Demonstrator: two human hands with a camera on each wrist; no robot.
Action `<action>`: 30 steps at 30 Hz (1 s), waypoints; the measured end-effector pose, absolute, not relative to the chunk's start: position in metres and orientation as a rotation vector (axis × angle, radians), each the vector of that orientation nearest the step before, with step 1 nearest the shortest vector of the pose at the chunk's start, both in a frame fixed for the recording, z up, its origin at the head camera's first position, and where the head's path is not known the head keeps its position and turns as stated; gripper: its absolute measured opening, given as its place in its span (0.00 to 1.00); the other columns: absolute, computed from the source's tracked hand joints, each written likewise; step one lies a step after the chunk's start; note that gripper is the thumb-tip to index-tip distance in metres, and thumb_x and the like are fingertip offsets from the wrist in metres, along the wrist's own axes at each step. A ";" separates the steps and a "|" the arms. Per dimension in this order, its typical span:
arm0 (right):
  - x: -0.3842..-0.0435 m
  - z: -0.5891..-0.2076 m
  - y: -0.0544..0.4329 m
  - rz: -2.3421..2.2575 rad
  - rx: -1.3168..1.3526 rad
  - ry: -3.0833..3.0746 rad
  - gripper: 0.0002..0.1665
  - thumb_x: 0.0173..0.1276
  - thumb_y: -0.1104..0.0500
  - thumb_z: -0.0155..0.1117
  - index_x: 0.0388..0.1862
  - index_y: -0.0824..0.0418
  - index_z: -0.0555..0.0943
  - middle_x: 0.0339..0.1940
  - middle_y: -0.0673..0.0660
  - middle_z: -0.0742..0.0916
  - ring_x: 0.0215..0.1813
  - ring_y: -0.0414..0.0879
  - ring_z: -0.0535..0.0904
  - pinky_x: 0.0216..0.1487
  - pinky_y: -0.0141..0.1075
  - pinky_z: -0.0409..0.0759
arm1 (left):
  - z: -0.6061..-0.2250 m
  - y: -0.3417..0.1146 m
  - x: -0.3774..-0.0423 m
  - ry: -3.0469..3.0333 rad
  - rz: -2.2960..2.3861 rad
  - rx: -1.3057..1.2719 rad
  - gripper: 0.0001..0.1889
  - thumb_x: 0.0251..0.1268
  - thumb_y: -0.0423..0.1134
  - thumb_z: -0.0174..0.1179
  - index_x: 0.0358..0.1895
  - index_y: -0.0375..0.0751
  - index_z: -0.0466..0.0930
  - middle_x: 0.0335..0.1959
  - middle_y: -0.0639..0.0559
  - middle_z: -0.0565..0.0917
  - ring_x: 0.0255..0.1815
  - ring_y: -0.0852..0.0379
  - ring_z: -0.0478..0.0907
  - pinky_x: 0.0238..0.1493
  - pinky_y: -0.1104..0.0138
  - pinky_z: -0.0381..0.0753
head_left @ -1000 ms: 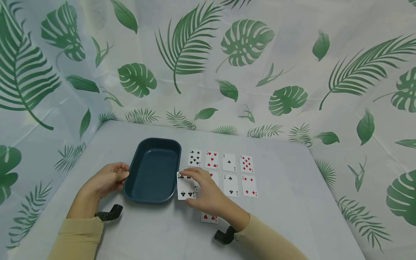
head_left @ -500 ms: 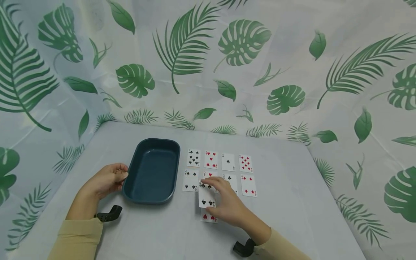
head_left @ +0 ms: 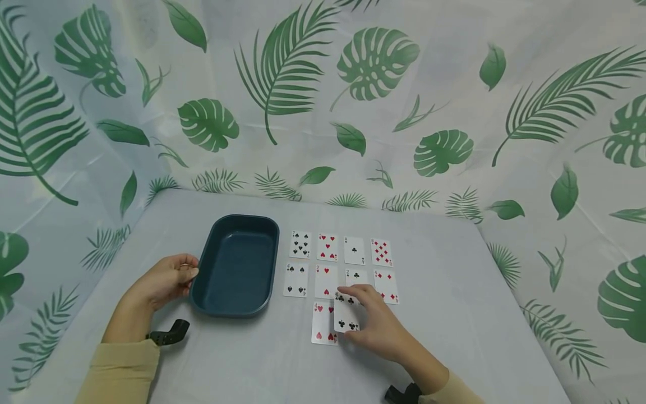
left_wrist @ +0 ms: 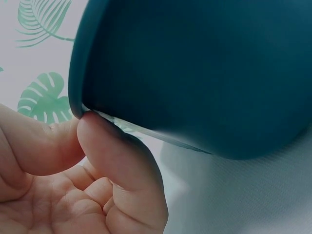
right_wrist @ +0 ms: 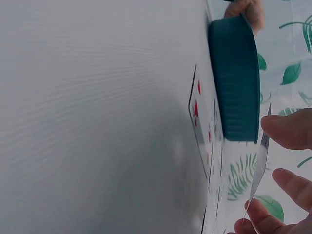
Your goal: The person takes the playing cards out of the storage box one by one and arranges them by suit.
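My left hand (head_left: 164,280) pinches the rim of a dark blue-green tray (head_left: 234,275) on its left side; the left wrist view shows the thumb and a finger meeting at the tray rim (left_wrist: 77,97). In my right hand (head_left: 378,325) a playing card, the four of clubs (head_left: 345,320), is held face up between thumb and fingers. It overlaps the right edge of the four of hearts (head_left: 321,326) in the head view. From the right wrist, the held card (right_wrist: 262,163) appears edge-on, raised above the table.
Right of the tray, face-up cards lie in rows. The back row runs from the seven of spades (head_left: 300,245) to the eight of diamonds (head_left: 381,252). The middle row holds the four of spades (head_left: 295,280), two of hearts (head_left: 326,280), two of clubs (head_left: 355,276) and four of diamonds (head_left: 386,286).
My right hand has carried the four of clubs rightward and toward me, from beside the tray past the four of spades to the four of hearts. The left hand stays on the tray.
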State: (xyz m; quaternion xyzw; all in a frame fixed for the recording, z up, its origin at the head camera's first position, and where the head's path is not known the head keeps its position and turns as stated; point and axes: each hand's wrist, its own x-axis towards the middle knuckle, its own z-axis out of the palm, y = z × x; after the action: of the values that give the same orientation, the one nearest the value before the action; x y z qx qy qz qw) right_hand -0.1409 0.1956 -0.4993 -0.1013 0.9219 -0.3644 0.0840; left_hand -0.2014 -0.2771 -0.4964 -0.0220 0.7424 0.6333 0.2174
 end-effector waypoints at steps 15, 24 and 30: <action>-0.133 -0.509 0.214 -1.003 -0.223 2.765 0.53 0.44 0.68 0.88 0.71 0.40 0.81 0.70 0.48 0.80 0.73 0.51 0.73 0.73 0.57 0.75 | -0.497 -0.278 -0.201 2.053 1.760 -0.050 0.03 0.85 0.30 0.49 0.52 0.34 0.67 0.31 0.56 0.75 0.30 0.60 0.74 0.33 0.65 0.80; -0.129 -0.508 0.218 -0.974 -0.222 2.772 0.53 0.42 0.69 0.87 0.70 0.43 0.82 0.70 0.51 0.81 0.74 0.56 0.72 0.74 0.61 0.74 | -0.496 -0.277 -0.202 2.058 1.757 -0.059 0.03 0.85 0.31 0.49 0.53 0.34 0.68 0.32 0.56 0.75 0.30 0.60 0.75 0.33 0.65 0.81; -0.127 -0.511 0.221 -0.964 -0.210 2.763 0.54 0.41 0.71 0.86 0.70 0.41 0.82 0.70 0.47 0.81 0.74 0.52 0.71 0.72 0.57 0.76 | -0.495 -0.278 -0.201 2.050 1.754 -0.047 0.03 0.85 0.30 0.49 0.52 0.34 0.67 0.31 0.56 0.75 0.30 0.60 0.74 0.34 0.64 0.80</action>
State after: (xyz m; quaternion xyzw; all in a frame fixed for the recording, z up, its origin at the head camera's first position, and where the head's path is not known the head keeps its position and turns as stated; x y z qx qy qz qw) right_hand -0.1275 0.2206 -0.5107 -0.0712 0.9367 -0.3268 0.1037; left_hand -0.2015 -0.2778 -0.4949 -0.0168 0.7411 0.6341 0.2201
